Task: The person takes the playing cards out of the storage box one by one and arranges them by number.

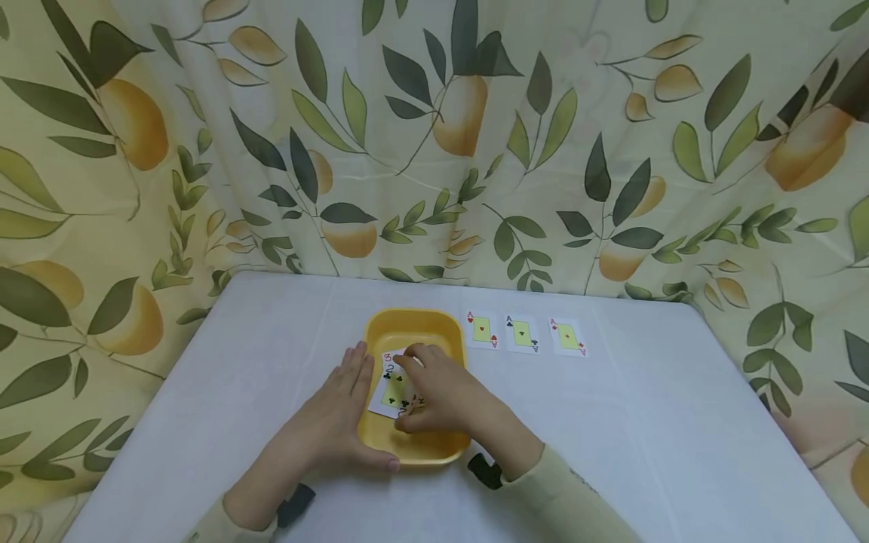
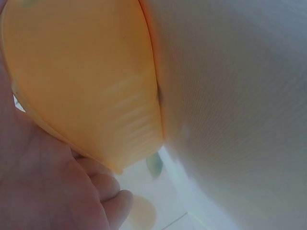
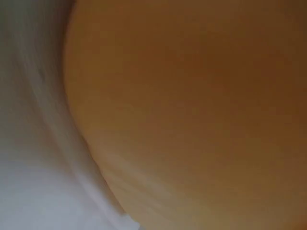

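A yellow plastic tray stands on the white-covered table, with several playing cards overlapping inside it. A two of clubs shows on the left, and a red-marked card peeks out behind it. My left hand lies along the tray's left rim, fingers straight and thumb by the near edge; the left wrist view has this hand against the tray wall. Inside the tray, my right hand curls its thumb and fingers over the cards and grips them, covering part of their faces. Only the tray's outside fills the right wrist view.
Right of the tray's far end, three aces lie face up in a row: hearts, clubs and diamonds. A curtain with a fruit and leaf print hangs behind the white tabletop.
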`<state>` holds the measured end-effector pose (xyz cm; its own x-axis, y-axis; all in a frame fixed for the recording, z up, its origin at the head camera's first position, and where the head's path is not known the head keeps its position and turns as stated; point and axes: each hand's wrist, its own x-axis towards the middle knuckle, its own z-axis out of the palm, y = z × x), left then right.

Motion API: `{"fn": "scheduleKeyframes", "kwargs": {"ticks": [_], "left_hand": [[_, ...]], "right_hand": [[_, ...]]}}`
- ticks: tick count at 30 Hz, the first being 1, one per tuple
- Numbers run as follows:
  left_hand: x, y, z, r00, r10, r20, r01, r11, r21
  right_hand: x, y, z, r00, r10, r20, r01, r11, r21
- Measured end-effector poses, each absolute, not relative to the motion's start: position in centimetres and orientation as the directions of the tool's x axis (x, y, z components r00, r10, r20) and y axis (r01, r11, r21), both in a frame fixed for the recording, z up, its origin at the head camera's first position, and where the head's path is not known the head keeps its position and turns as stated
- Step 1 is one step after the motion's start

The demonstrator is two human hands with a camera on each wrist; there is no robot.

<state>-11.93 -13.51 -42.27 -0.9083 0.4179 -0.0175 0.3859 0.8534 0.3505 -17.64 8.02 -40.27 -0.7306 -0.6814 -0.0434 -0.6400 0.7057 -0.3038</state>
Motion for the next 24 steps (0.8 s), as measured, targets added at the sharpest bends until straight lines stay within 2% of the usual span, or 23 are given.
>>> {"fn": "scheduleKeyframes", "kwargs": {"ticks": [12, 24], "left_hand": [[-11.9, -13.1, -42.4, -0.918, 0.392, -0.057, 0.352, 0.873, 0.338], [-12.1, -13.4, -42.4, -0.927, 0.370, -0.054, 0.335, 0.886, 0.321]], "right_hand": [[-17.1, 7.3, -42.6, -0.694, -0.717, -0.072, -0.706, 0.696, -0.129], [-17.2, 7.1, -42.4, -0.705, -0.706, -0.066, -0.695, 0.706, -0.136]]}}
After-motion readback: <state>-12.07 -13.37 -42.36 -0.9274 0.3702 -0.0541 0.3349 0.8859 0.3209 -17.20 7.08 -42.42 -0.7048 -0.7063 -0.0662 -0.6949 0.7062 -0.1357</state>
